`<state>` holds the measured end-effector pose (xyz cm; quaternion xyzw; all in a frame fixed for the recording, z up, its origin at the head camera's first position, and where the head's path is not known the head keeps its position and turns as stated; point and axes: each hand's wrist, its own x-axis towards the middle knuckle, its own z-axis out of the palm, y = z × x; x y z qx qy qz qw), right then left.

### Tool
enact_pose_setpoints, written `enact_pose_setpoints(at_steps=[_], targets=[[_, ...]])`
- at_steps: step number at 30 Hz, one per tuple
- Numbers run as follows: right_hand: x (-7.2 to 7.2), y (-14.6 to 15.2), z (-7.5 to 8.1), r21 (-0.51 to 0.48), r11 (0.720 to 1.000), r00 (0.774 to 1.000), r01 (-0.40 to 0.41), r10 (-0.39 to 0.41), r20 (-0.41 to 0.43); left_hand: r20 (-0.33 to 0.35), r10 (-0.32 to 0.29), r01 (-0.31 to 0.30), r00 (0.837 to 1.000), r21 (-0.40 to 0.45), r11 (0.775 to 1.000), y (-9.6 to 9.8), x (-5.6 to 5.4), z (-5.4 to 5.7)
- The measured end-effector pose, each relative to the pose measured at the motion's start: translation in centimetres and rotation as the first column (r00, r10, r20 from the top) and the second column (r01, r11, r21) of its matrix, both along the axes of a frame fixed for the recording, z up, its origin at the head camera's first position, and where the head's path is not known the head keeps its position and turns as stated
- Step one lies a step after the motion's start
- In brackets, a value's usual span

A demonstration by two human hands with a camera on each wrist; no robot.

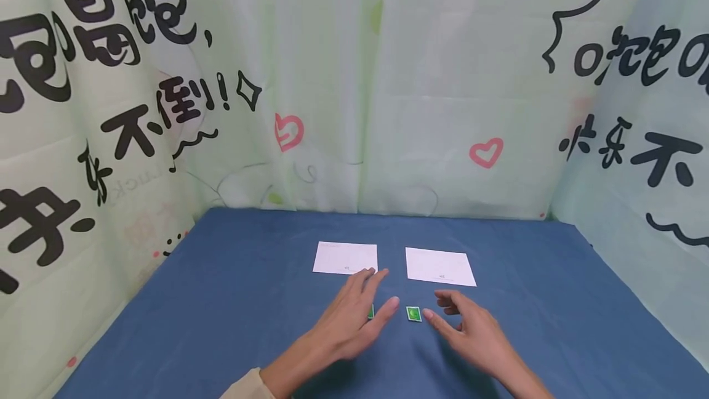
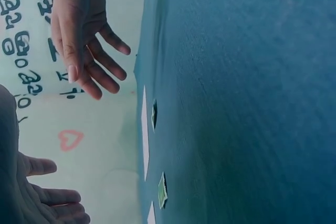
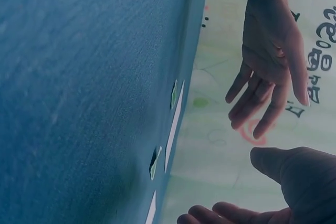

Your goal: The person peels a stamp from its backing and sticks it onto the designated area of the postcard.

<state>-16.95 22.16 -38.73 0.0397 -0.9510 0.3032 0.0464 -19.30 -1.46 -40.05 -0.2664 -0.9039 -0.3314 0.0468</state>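
Two small green squares with pale edges lie on the blue cloth. The right green square (image 1: 413,314) shows whole between my hands; the left green square (image 1: 371,311) is mostly hidden behind my left hand (image 1: 357,313). That hand hovers above the cloth, fingers extended and thumb spread, holding nothing. My right hand (image 1: 468,328) is raised to the right of the right square, its fingers loosely bent and its thumb tip near the square without gripping it. In the left wrist view both squares, the nearer one (image 2: 163,190) included, lie apart from the hands.
Beyond the hands lie a left white card (image 1: 346,257) and a right white card (image 1: 440,266), each with a small mark near its front edge. The blue cloth (image 1: 221,300) covers the table. Printed pale curtains (image 1: 332,79) hang at the back and both sides.
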Motion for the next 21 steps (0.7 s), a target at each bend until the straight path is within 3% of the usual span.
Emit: enact_pose_setpoints(at_steps=[8, 21], targets=[[-0.3, -0.2, -0.2, -0.002, 1.0, 1.0, -0.014, 0.014, -0.021, -0.054, -0.004, 0.004, 0.999, 0.0, 1.0, 1.1, -0.9, -0.3], [-0.8, -1.1, -0.1, -0.005, 0.999, 0.999, -0.037, 0.037, -0.018, -0.033, -0.016, 0.016, 0.999, -0.011, 1.0, 2.2, -1.9, -0.5]])
